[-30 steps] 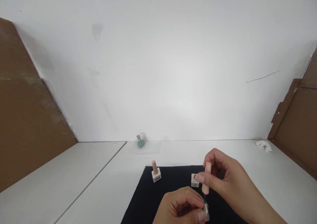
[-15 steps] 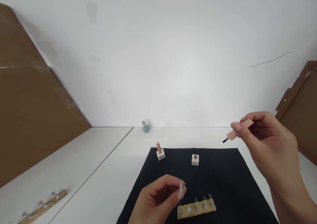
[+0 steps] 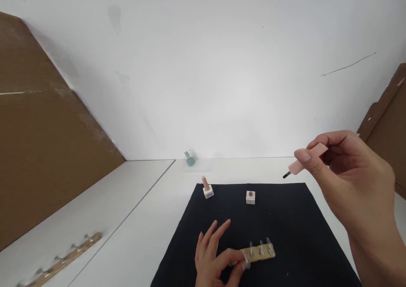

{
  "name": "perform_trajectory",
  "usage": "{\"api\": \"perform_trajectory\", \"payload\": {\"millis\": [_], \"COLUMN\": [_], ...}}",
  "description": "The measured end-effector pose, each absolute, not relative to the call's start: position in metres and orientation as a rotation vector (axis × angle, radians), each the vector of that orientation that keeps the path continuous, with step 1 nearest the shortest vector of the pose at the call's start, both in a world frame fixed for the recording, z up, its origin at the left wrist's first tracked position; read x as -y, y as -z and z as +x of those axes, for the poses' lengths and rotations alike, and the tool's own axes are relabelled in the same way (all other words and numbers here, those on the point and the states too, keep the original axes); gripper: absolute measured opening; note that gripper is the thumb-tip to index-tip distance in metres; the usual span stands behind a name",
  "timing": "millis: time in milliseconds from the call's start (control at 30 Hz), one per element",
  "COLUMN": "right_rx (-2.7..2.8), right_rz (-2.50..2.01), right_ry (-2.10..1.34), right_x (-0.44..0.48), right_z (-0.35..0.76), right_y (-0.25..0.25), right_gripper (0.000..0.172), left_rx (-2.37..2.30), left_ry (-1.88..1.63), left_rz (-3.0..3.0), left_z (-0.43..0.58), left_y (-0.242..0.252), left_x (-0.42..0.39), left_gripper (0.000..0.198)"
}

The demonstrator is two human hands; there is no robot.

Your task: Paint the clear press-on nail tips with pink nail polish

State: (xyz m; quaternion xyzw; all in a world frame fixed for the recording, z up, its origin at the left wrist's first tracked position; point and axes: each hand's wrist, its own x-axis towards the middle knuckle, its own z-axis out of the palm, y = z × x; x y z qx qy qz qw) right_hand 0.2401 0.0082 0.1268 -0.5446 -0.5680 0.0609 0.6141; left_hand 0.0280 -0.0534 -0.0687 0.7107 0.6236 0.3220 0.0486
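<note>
My right hand (image 3: 345, 181) is raised at the right, closed on a pink nail-polish brush cap (image 3: 307, 159) whose dark brush points down-left. My left hand (image 3: 211, 257) rests low on the black mat (image 3: 292, 219). Its thumb and forefinger pinch a clear nail tip (image 3: 245, 262) at the left end of a wooden strip (image 3: 260, 252), while its other fingers are stretched out. Three clear nail tips stand on that strip. The open white polish bottle (image 3: 250, 197) sits on the mat, well below and left of the brush.
A capped pink polish bottle (image 3: 207, 188) stands at the mat's far left corner. A teal bottle (image 3: 189, 159) sits by the white wall. A second wooden strip (image 3: 60, 259) lies on the left table. Cardboard panels (image 3: 47, 151) flank both sides.
The brush left the nail tip and my right hand rose to the right with it. My left hand lowered the clear tip to the strip. The view tilted down.
</note>
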Motion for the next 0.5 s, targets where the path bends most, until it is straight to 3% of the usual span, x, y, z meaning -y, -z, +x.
{"api": "perform_trajectory", "payload": {"millis": [500], "right_rx": [1.327], "right_rz": [-1.173], "right_ry": [-0.144], "right_x": [-0.012], "right_z": [0.247], "right_y": [-0.124], "right_gripper": [0.029], "left_rx": [-2.03], "left_ry": [-0.768], "left_rz": [2.211], "left_z": [0.029], "left_y": [0.08], "left_x": [0.045], "left_gripper": [0.024]}}
